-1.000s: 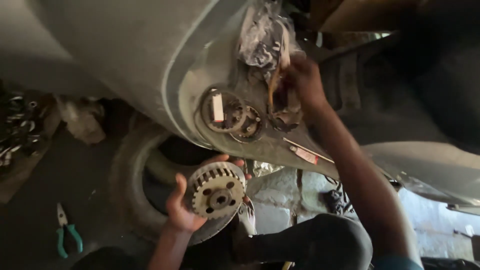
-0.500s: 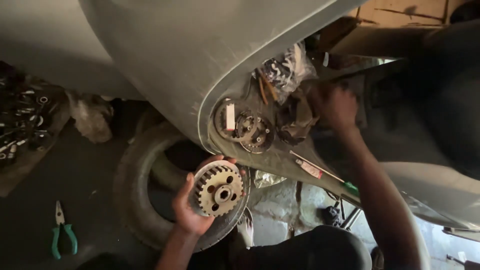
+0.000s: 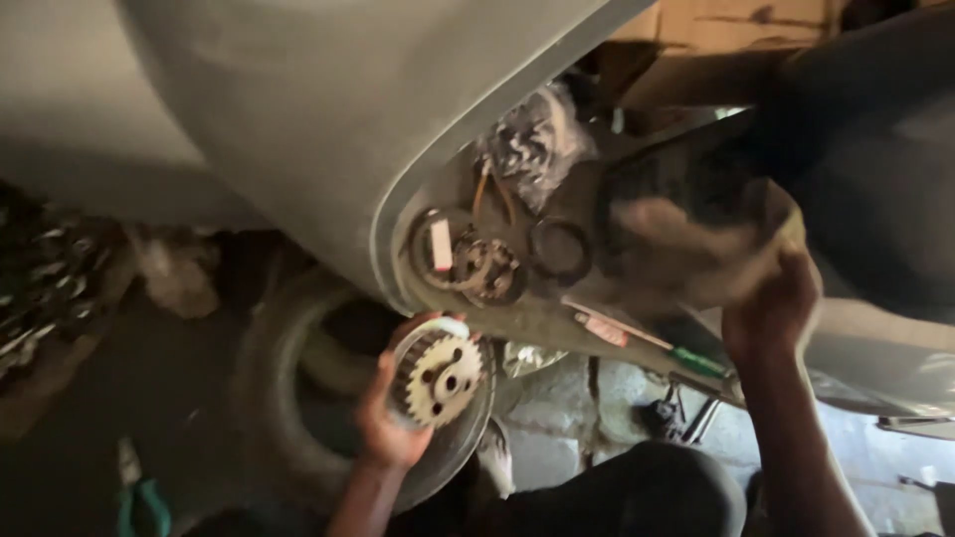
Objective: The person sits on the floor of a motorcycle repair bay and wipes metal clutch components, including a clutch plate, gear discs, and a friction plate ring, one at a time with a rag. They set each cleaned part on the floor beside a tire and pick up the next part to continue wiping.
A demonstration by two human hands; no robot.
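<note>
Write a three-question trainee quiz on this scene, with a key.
1. True or false: the left hand holds a toothed wheel.
2. Which tool lies on the floor at lower left? A) pliers B) hammer C) saw
3. Fill in: behind the wheel stands a ___.

Key: 1 true. 2 A. 3 tyre. The right hand grips a blurred dark cover.
</note>
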